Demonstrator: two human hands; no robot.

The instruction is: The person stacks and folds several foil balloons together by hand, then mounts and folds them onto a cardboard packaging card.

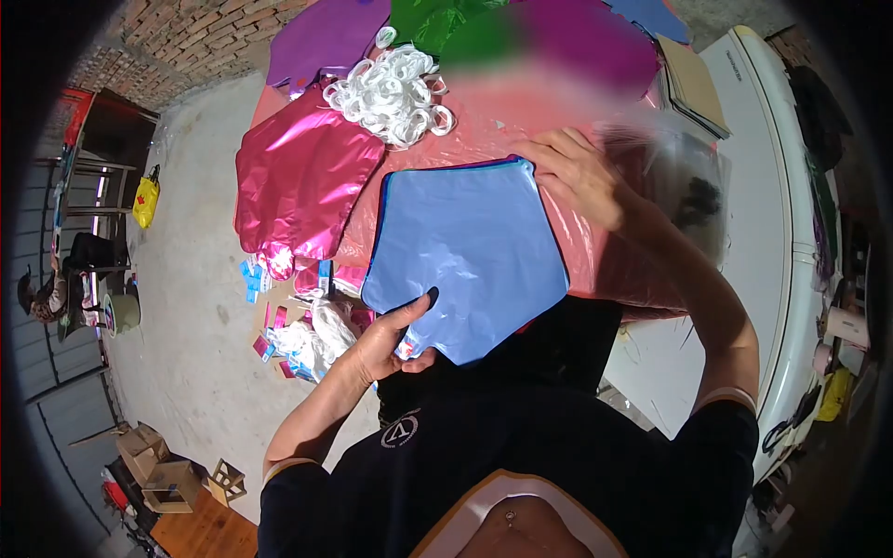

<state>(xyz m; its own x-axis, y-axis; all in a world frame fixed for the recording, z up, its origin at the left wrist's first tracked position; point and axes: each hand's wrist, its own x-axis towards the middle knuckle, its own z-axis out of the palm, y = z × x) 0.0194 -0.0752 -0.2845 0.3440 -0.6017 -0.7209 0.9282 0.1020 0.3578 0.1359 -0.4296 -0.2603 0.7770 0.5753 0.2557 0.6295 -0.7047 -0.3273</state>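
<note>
A flat, five-sided blue foil balloon [465, 251] spans the space between my hands, with darker blue layers showing along its top and left edges. My left hand [386, 349] grips its lower left corner, thumb on top and fingers underneath. At the upper right corner, my right hand [577, 177] pinches the edge, palm side down. Beneath lies a red plastic-covered surface [484, 112]. A pile of white ribbon rings [395, 98] sits just beyond the blue foil, and a shiny pink foil balloon [302, 172] lies to its left.
Purple [326, 37], green [446, 23] and magenta [595, 42] foil pieces line the far side, partly blurred. On the right stands a white appliance [753, 121] bearing a cardboard piece [693, 88]. A box of white bundles [312, 344] is low left. A seated person [46, 298] is far left.
</note>
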